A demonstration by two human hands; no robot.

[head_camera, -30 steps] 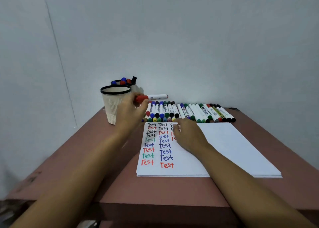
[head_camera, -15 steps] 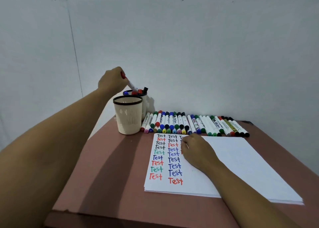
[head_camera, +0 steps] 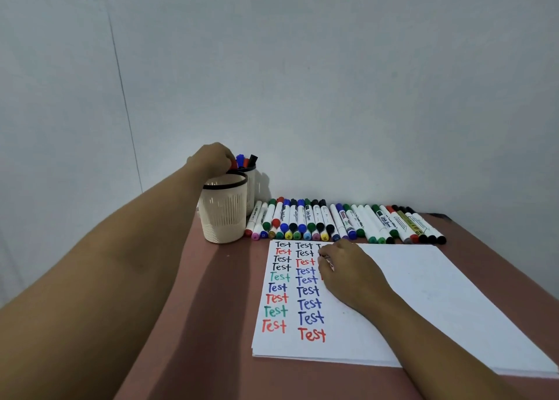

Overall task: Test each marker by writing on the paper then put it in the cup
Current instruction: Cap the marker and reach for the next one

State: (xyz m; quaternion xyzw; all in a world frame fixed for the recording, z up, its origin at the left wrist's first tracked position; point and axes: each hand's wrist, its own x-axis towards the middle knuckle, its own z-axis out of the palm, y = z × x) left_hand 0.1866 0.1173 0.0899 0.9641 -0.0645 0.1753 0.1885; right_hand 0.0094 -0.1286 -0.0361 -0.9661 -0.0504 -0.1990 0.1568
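**Observed.** The left hand [head_camera: 211, 160] is held above the rear cream plastic cup with a black rim [head_camera: 251, 188], fingers curled down on the red-capped white marker [head_camera: 233, 164]. Only the marker's cap shows at the fingertips. The barrel is judged to be already inside the cup, upright among the blue and black caps. The right hand [head_camera: 348, 272] rests on the white sheet of paper [head_camera: 423, 293] with fingers loosely bent, and nothing is seen in it.

**Governing relation.** The row of untested white-barrelled markers [head_camera: 348, 222] lies on the reddish-brown table [head_camera: 217, 309], just beyond the paper's far edge. Their long axes run away from the person, with the near ends toward the paper. The row is directly ahead of the right hand and near it. The left hand is well apart from the row, with the front cream slotted cup [head_camera: 223, 215] standing between.

**Finding.** The right hand is judged better placed for the next pick, by a short forward reach and a grasp across a barrel.
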